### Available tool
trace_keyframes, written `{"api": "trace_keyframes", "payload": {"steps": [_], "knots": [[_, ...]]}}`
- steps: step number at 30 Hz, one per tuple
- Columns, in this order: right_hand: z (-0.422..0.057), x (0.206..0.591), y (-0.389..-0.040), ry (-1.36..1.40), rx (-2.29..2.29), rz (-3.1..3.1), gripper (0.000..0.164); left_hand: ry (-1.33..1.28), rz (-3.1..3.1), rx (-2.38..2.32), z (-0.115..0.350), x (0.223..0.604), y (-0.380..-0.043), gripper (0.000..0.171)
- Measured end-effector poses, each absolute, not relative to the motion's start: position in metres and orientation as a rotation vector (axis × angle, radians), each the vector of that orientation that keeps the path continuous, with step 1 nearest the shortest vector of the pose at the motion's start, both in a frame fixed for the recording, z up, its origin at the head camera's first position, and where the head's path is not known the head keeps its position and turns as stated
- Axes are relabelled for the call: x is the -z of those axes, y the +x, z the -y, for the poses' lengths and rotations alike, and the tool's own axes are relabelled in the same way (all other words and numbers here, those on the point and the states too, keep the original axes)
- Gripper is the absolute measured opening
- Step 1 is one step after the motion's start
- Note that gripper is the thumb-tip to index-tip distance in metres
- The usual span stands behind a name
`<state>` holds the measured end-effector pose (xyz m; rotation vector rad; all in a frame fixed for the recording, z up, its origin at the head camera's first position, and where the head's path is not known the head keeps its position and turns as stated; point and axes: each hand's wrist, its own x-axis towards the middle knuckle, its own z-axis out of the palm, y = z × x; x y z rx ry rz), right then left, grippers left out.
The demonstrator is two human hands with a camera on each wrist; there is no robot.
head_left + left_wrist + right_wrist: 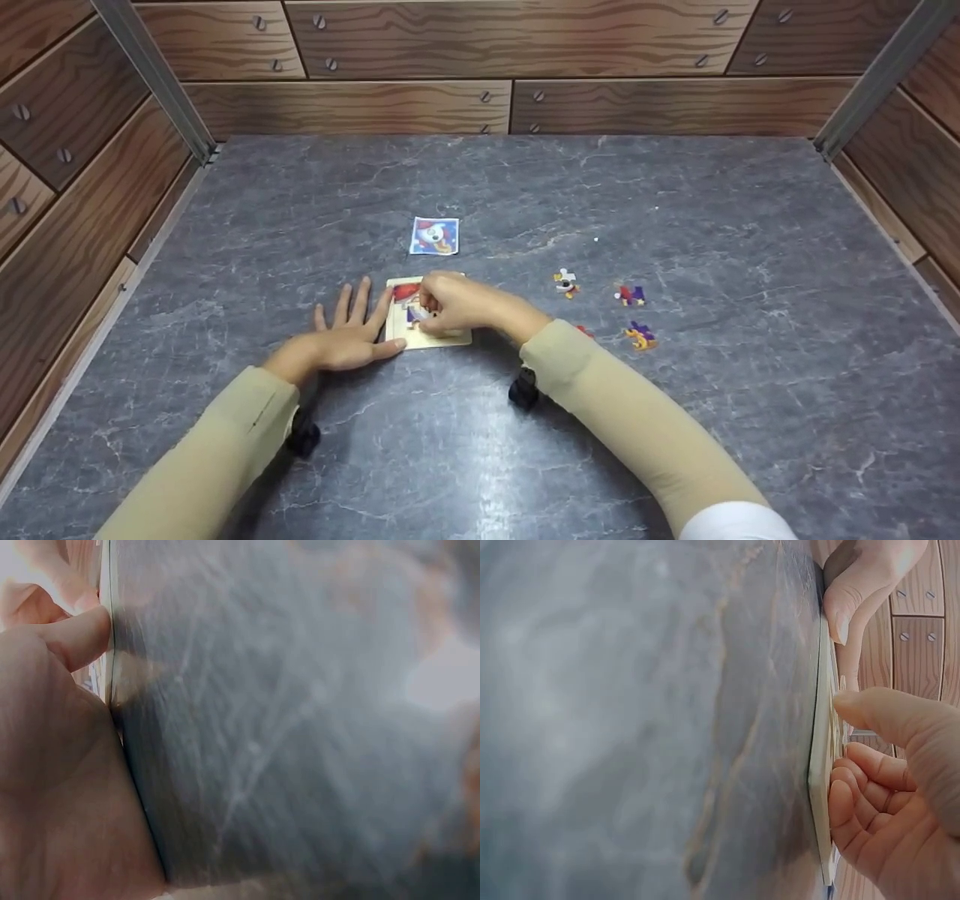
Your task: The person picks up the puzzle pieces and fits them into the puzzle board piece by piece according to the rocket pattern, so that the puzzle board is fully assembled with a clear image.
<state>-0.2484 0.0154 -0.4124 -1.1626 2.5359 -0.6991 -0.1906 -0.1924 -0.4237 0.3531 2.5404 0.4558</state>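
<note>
A cream puzzle board (442,341) lies flat on the table, with partly filled picture pieces in its recess. My left hand (341,341) rests beside it, fingers spread, with the index finger and thumb at the board's left edge. Over the board's middle, my right hand (457,304) is curled with its fingertips down on the picture. In the right wrist view the right thumb (877,709) and index finger pinch a thin puzzle piece (844,731) close over the board; its picture is mostly hidden by the fingers.
Loose puzzle pieces lie to the right: a white one (566,283), a red and purple one (631,295), a purple and orange one (641,335), and a red one (584,331) partly behind the right forearm. A small picture card (435,236) lies beyond the board. Wood-patterned walls (510,41) enclose the table.
</note>
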Motion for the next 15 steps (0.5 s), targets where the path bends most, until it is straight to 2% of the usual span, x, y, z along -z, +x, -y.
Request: {"api": "trace_keyframes", "payload": {"steps": [15], "knots": [[-0.003, 0.413, -0.244, -1.124, 0.532, -2.629, 0.027, 0.349, -2.546, -0.433, 0.193, 0.427, -0.193, 0.094]]}}
